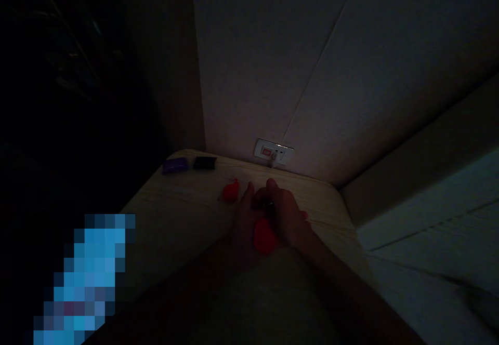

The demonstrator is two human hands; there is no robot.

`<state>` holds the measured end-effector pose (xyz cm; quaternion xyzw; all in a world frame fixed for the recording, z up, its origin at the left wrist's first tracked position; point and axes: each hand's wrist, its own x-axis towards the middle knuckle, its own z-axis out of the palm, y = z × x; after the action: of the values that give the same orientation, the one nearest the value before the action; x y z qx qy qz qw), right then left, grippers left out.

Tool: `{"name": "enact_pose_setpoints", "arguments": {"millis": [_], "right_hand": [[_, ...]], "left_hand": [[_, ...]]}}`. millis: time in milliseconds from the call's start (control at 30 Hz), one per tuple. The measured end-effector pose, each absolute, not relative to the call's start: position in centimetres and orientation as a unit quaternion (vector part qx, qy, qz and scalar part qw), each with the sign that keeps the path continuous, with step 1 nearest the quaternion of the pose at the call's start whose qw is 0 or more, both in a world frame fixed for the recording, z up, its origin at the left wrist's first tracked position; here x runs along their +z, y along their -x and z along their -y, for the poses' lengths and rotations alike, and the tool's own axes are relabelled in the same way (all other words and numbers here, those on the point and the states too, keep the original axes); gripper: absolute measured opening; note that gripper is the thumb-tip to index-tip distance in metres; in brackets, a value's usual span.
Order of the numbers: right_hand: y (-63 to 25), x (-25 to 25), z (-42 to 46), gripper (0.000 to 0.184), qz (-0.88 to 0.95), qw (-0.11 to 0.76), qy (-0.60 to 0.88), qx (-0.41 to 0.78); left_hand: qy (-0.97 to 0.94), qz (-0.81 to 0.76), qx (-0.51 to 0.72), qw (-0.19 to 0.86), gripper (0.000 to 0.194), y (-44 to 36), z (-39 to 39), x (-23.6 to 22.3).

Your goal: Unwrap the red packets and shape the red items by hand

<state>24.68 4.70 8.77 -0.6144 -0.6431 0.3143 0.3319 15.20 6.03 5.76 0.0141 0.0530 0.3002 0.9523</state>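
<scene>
The scene is very dark. Over the wooden tabletop, my left hand (244, 217) has its thumb raised and most of its fingers hidden behind my right hand. A smooth red round thing (265, 237) lies against its palm side near the wrist; its kind is unclear. Close against it, my right hand (287, 212) has bent fingers, closed around a small dark, glinting spot that I cannot make out. A bit of red (304, 214) shows just beyond the right hand. Left of the hands sits a small red pear-shaped thing (231, 191) with a knobbed tip, like a small balloon.
A purple packet (175, 166) and a black packet (205, 163) lie at the table's back left. Low on the wall (268, 75) behind is a socket plate (274, 151) with a red switch and a plug. A pale panel (429, 178) stands at right.
</scene>
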Motion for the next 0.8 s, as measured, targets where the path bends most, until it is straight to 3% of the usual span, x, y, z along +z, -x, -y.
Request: {"name": "enact_pose_setpoints", "arguments": {"millis": [233,433,800], "right_hand": [[-23.6,8.8,-3.6,0.069,0.677,0.282,0.644,0.217],[-23.4,8.5,-3.6,0.066,0.669,0.286,0.650,0.220],[-23.2,8.7,-3.6,0.070,0.657,0.265,0.675,0.206]], "left_hand": [[-0.044,-0.051,0.301,0.951,0.063,-15.4,-5.4,5.0],[-0.037,-0.049,0.262,0.963,0.074,-15.5,-5.3,4.5],[-0.040,-0.079,0.274,0.957,0.075,-15.6,-4.9,4.9]]}}
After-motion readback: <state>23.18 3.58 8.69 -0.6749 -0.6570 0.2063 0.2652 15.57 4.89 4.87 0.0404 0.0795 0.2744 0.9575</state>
